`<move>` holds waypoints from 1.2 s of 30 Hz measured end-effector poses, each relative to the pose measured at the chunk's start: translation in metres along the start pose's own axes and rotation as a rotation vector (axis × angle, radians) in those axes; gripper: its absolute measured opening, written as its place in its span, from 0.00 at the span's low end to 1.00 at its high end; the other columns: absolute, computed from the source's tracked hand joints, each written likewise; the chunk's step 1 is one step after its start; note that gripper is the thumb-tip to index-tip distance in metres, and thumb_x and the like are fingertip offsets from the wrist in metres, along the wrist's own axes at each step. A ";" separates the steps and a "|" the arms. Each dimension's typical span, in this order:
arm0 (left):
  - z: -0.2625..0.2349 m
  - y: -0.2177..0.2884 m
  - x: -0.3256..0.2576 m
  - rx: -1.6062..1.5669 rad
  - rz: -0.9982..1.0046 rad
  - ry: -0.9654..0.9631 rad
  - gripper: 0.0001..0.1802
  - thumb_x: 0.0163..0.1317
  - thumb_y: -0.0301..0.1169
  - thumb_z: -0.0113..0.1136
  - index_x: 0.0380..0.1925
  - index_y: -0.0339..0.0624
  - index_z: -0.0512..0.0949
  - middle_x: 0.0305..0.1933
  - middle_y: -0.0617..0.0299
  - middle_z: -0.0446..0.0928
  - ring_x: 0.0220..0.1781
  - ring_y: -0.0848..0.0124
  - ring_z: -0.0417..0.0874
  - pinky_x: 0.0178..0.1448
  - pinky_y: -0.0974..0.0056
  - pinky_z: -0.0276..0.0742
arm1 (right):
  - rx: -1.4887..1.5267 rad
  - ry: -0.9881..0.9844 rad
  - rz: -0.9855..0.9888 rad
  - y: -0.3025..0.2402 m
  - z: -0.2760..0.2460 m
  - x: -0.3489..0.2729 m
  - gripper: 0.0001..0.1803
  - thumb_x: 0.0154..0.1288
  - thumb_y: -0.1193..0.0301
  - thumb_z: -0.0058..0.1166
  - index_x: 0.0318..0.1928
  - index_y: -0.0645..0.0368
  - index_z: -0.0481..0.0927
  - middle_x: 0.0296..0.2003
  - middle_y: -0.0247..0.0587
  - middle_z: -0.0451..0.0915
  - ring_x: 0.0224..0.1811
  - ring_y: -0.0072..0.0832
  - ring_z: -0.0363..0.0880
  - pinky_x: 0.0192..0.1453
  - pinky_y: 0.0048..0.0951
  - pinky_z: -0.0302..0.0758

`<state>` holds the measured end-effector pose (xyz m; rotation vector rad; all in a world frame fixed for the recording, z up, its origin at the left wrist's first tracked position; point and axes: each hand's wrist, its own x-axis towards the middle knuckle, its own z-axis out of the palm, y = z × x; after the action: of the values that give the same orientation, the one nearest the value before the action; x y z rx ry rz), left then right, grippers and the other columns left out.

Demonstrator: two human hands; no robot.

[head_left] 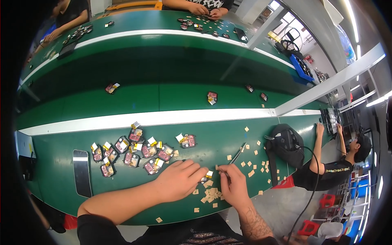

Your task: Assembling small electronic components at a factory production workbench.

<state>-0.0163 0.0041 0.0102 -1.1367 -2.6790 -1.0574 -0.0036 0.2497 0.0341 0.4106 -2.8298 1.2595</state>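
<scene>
My left hand reaches across the table with its fingers curled down on a small electronic module. Most of that module is hidden; a yellow and silver bit shows at the fingertips. Close on its right, my right hand is closed round a pair of tweezers, which points up and away. By its thumb and forefinger is a small tan piece; whether they pinch it I cannot tell. Just below both hands lies a loose heap of tan square pads. Several black-cased modules with red boards and yellow-silver flaps lie to the left.
A smartphone lies at the left of the green table. A black bag stands at the right, with a cable by it. More tan pads are scattered between. A white rail crosses behind. Other people work nearby.
</scene>
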 end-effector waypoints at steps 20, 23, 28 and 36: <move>-0.002 -0.007 -0.003 0.080 0.101 -0.093 0.20 0.62 0.34 0.71 0.54 0.48 0.83 0.54 0.66 0.78 0.59 0.64 0.78 0.59 0.55 0.80 | 0.133 -0.314 0.046 -0.005 -0.014 0.009 0.13 0.71 0.79 0.67 0.55 0.59 0.88 0.36 0.38 0.86 0.27 0.25 0.76 0.32 0.26 0.74; -0.001 -0.005 -0.003 0.120 0.121 -0.098 0.20 0.62 0.34 0.69 0.55 0.48 0.83 0.53 0.65 0.78 0.58 0.64 0.79 0.58 0.56 0.78 | 0.125 -0.322 0.046 -0.005 -0.020 0.009 0.14 0.72 0.78 0.66 0.56 0.59 0.89 0.38 0.39 0.87 0.30 0.29 0.81 0.35 0.29 0.80; -0.001 -0.003 -0.003 0.236 0.155 -0.107 0.17 0.61 0.37 0.71 0.50 0.49 0.84 0.53 0.64 0.81 0.57 0.64 0.80 0.58 0.58 0.77 | 0.057 -0.276 0.015 -0.013 -0.011 0.006 0.13 0.72 0.79 0.65 0.55 0.59 0.88 0.40 0.42 0.88 0.35 0.37 0.88 0.39 0.33 0.84; -0.003 -0.002 -0.003 0.227 0.145 -0.123 0.18 0.60 0.36 0.71 0.50 0.46 0.83 0.56 0.63 0.82 0.57 0.63 0.81 0.59 0.57 0.78 | -0.044 -0.196 -0.090 -0.015 0.006 -0.002 0.15 0.72 0.80 0.63 0.58 0.60 0.86 0.45 0.43 0.87 0.40 0.42 0.91 0.42 0.38 0.87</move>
<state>-0.0161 -0.0008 0.0104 -1.3637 -2.6694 -0.6629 0.0029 0.2363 0.0406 0.6878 -2.9520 1.2005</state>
